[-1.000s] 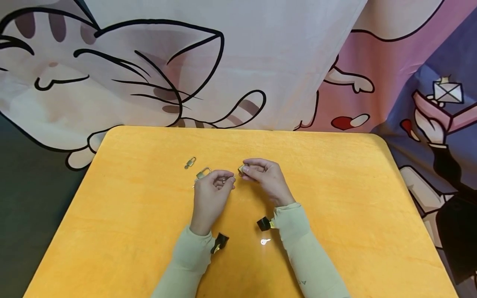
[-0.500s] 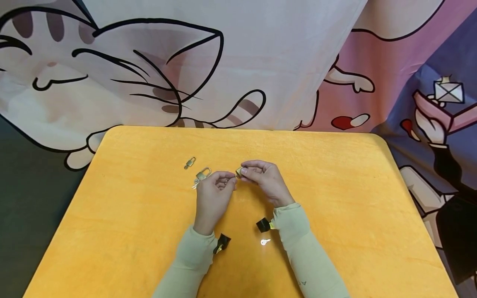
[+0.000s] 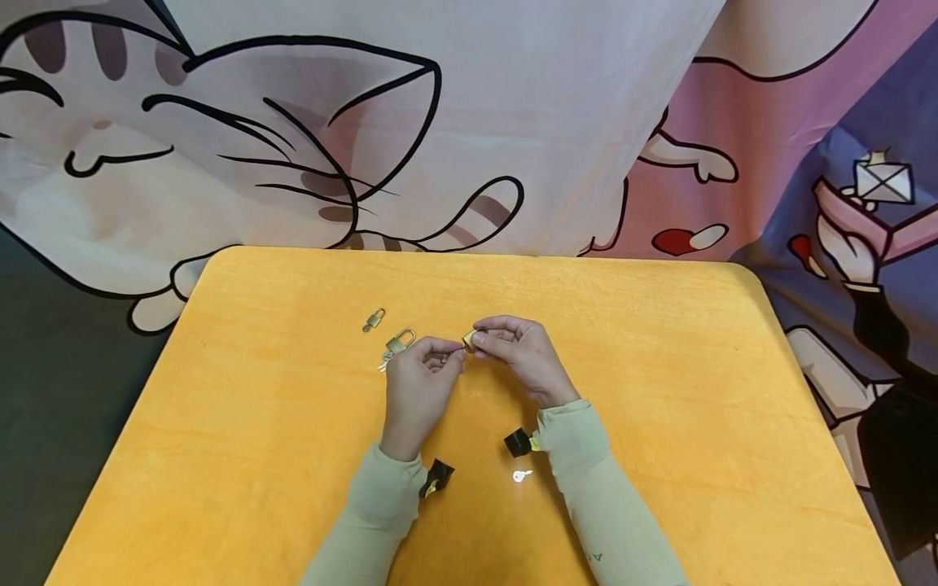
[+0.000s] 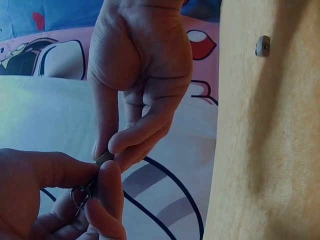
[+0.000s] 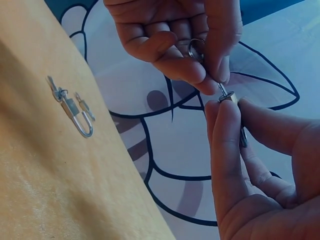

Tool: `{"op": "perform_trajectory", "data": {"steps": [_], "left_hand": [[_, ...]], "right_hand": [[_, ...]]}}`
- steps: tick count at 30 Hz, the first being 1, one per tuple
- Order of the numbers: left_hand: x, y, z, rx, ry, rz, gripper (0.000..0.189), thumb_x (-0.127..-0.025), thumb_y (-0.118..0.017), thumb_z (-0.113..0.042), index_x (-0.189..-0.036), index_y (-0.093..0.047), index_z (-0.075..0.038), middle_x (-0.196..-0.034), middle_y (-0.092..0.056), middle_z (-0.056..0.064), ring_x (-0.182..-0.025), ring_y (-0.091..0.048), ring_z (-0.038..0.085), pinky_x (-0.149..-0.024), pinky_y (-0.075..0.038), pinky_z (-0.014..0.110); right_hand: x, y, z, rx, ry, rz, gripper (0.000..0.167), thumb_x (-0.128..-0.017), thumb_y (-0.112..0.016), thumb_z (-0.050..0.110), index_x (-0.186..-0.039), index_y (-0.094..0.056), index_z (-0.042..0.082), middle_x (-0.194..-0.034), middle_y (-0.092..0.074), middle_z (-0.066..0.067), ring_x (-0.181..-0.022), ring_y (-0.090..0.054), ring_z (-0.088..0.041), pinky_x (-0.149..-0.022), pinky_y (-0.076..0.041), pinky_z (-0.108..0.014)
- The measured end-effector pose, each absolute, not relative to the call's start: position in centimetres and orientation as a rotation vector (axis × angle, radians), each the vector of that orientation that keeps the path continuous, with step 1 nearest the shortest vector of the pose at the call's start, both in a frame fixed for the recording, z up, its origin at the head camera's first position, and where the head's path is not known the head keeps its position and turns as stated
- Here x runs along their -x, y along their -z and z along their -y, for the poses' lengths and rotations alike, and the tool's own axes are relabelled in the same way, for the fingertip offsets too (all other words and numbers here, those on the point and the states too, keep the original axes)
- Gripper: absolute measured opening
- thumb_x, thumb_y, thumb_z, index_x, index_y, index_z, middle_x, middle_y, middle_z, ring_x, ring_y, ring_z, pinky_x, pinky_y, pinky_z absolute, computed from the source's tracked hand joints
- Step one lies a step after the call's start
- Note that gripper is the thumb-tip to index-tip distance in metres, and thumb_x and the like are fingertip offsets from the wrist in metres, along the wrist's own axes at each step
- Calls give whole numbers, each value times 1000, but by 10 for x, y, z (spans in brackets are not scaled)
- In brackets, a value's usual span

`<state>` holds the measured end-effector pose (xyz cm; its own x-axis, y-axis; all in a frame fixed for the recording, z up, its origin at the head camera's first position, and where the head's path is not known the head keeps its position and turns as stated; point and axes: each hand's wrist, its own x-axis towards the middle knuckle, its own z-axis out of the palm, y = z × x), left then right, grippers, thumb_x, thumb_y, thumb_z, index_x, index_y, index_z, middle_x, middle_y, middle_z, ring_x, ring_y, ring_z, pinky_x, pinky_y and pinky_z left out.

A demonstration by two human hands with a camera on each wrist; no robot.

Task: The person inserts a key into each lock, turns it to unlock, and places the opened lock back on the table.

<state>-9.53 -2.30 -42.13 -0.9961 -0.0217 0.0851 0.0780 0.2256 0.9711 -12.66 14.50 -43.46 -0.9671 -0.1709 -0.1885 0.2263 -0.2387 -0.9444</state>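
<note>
Over the far middle of the table, my right hand (image 3: pixel 523 354) holds a small brass padlock (image 3: pixel 470 339) between thumb and fingers. My left hand (image 3: pixel 419 382) comes in from the left and pinches a small key (image 5: pixel 222 89). From its fingers the key's metal blade points at the end face of the padlock, with its tip right at that face in the right wrist view. A thin wire ring (image 4: pixel 75 197) hangs by the left palm. The fingers hide the key's head and much of the padlock's body.
Left of the hands, a larger brass padlock (image 3: pixel 396 345) lies with its shackle open and keys (image 3: pixel 383 364) attached. Beyond it is a smaller padlock (image 3: pixel 374 319). A loose silver key (image 3: pixel 522 475) lies near the right forearm on the yellow table (image 3: pixel 256 423).
My left hand has moved slightly right, bringing the key up to the padlock. The padlock has shifted a little left and down. Over the last half second both hands stay nearly still.
</note>
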Motion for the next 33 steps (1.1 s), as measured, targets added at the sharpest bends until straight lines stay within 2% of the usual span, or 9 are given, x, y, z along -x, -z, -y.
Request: {"op": "perform_trajectory", "data": {"steps": [5,8,12,20,33], "left_hand": [[95,423,24,99,1840,2392,4,-87,-75,-2,-90,-74,0,-82,-73,8,-68,-70,15,-60,-57,27],[95,424,25,150,1748,2401,3,-87,-75,-2,-90,-76,-2,-81,-73,5,-62,-64,10,-56,-53,24],[96,426,26,268,1581,2390,6,-85,-76,0,-87,-78,-6,-82,-74,4,-58,-56,11,-53,-47,25],[97,427,26,375,1505,2313,9,-83,-77,4,-84,-80,-4,-89,-75,4,-78,-67,13,-64,-53,32],[97,429,23,355,1394,2298,7,-81,-81,3,-85,-81,-3,-88,-75,5,-77,-69,17,-64,-55,30]], "right_hand": [[127,435,-145,-68,2297,-1755,31,-93,-68,-3,-119,-60,-18,-95,-74,-10,-85,-72,-18,-84,-58,-37],[127,435,-146,-64,2306,-1754,29,-93,-68,-1,-117,-63,-16,-95,-74,-12,-84,-72,-19,-80,-59,-34],[127,434,-146,-54,2306,-1747,30,-95,-68,1,-117,-62,-19,-95,-74,-12,-80,-73,-18,-75,-59,-30],[127,435,-145,-75,2305,-1755,31,-96,-67,3,-116,-62,-21,-92,-74,-10,-75,-72,-16,-71,-59,-28],[128,438,-142,-82,2290,-1771,23,-95,-67,1,-109,-66,-18,-91,-74,-14,-75,-73,-17,-71,-59,-29]]}}
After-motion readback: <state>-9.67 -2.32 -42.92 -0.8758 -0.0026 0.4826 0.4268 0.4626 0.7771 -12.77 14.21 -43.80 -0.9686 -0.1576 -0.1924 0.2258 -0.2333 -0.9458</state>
